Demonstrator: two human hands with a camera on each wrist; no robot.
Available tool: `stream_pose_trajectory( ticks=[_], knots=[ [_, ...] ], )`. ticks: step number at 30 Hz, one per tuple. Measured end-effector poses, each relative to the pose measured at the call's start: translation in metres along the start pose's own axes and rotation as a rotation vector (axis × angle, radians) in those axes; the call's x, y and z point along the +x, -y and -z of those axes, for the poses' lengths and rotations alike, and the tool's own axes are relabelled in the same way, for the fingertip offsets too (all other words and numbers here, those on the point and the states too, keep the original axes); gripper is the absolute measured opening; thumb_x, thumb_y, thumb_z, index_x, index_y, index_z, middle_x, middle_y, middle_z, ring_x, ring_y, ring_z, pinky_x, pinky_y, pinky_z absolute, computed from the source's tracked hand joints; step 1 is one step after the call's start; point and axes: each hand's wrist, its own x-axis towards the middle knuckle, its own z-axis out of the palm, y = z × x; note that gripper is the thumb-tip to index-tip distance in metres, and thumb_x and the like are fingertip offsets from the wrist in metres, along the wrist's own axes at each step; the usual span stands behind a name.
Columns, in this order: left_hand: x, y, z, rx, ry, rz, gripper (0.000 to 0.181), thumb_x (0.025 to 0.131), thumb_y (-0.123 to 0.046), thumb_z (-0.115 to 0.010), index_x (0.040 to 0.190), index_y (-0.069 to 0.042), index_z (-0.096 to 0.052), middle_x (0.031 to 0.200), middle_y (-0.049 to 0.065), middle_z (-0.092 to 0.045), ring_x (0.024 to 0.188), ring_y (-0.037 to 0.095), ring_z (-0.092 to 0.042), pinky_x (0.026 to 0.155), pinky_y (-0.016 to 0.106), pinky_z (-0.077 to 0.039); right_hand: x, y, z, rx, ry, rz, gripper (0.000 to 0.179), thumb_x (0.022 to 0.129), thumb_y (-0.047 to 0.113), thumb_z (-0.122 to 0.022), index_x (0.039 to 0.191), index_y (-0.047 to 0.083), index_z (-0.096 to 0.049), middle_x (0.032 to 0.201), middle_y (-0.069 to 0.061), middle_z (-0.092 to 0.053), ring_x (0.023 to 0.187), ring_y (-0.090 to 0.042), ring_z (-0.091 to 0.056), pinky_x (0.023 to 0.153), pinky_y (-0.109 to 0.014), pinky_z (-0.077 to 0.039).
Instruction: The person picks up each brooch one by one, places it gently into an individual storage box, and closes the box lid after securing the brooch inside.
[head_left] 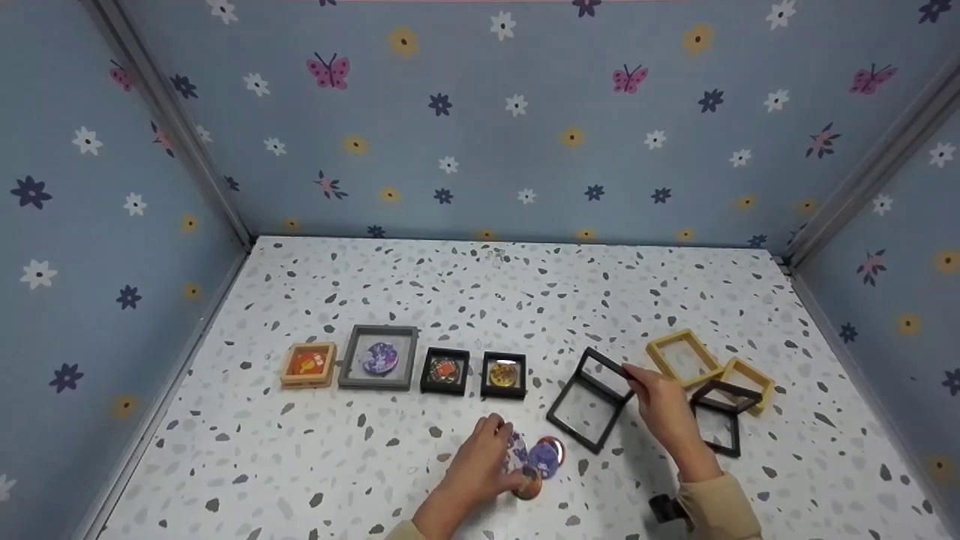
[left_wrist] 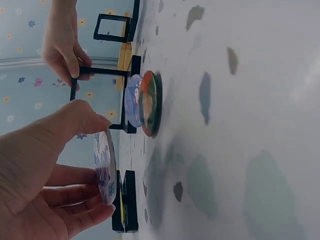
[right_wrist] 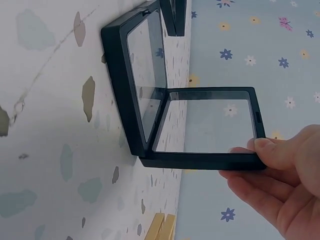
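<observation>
My left hand (head_left: 476, 465) pinches a round purple-and-white patterned badge (left_wrist: 104, 167) by its edges, between thumb and fingertips, above the tabletop. Right beside it, a purple badge (head_left: 545, 460) and an orange-and-green badge (head_left: 528, 484) lie overlapping, with a shiny red-edged badge (head_left: 558, 448) partly hidden under the purple one. With thumb and fingers, my right hand (head_left: 666, 412) grips the raised lid (right_wrist: 205, 161) of a black hinged display frame (right_wrist: 117, 85). Its lower half stays on the table and a clear film spans each half.
Left of centre stand a wood-coloured frame (head_left: 286, 379), a grey frame (head_left: 347, 360) and two small black frames (head_left: 444, 390), each with a badge inside. Yellow frames (head_left: 670, 369) and a small half-raised black frame (head_left: 736, 439) lie at the right. Patterned walls (head_left: 480, 165) enclose the table.
</observation>
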Motion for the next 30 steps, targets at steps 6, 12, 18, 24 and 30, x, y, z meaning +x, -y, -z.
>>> stream_pose_trajectory(
  ticks=[6, 12, 18, 24, 30],
  knots=[
    [0.018, -0.013, -0.002, -0.007, -0.023, -0.024, 0.054, 0.063, -0.026, -0.071, 0.106, 0.004, -0.057, 0.099, 0.009, -0.046, 0.089, 0.019, -0.044, 0.073, 0.028, -0.046, -0.001, 0.000, 0.001, 0.004, 0.006, -0.030, 0.023, 0.079, -0.008, -0.057, 0.101, -0.006, -0.063, 0.094, -0.019, -0.063, 0.086, -0.032, -0.060, 0.073, -0.041, -0.048],
    [0.036, -0.026, -0.007, -0.049, -0.011, -0.011, 0.056, 0.064, -0.028, -0.073, 0.108, 0.003, -0.056, 0.100, 0.008, -0.046, 0.090, 0.018, -0.045, 0.076, 0.027, -0.046, -0.001, 0.000, 0.000, 0.005, 0.007, -0.034, 0.022, 0.080, -0.007, -0.057, 0.101, -0.006, -0.063, 0.094, -0.019, -0.063, 0.086, -0.032, -0.060, 0.073, -0.041, -0.048],
    [0.052, -0.035, -0.013, -0.006, -0.016, -0.043, 0.052, 0.063, -0.027, -0.069, 0.103, 0.003, -0.057, 0.096, 0.008, -0.047, 0.086, 0.017, -0.044, 0.075, 0.024, -0.044, -0.002, 0.001, 0.000, 0.005, -0.005, -0.025, 0.022, 0.080, -0.007, -0.057, 0.101, -0.006, -0.063, 0.093, -0.019, -0.063, 0.085, -0.032, -0.060, 0.072, -0.040, -0.048],
    [0.070, -0.042, -0.019, 0.045, 0.010, -0.053, 0.050, 0.063, -0.029, -0.071, 0.099, 0.002, -0.058, 0.101, 0.010, -0.048, 0.089, 0.018, -0.045, 0.077, 0.023, -0.043, -0.003, 0.001, 0.000, -0.010, -0.027, -0.001, 0.022, 0.079, -0.008, -0.058, 0.101, -0.007, -0.063, 0.091, -0.021, -0.063, 0.082, -0.033, -0.060, 0.069, -0.041, -0.049],
    [0.086, -0.047, -0.028, 0.052, 0.057, -0.029, 0.050, 0.063, -0.031, -0.071, 0.098, 0.002, -0.058, 0.099, 0.009, -0.048, 0.089, 0.018, -0.045, 0.075, 0.023, -0.044, -0.003, 0.002, -0.001, 0.003, -0.030, -0.024, 0.022, 0.079, -0.007, -0.059, 0.100, -0.006, -0.064, 0.092, -0.019, -0.063, 0.083, -0.032, -0.061, 0.071, -0.041, -0.048]
  ],
)
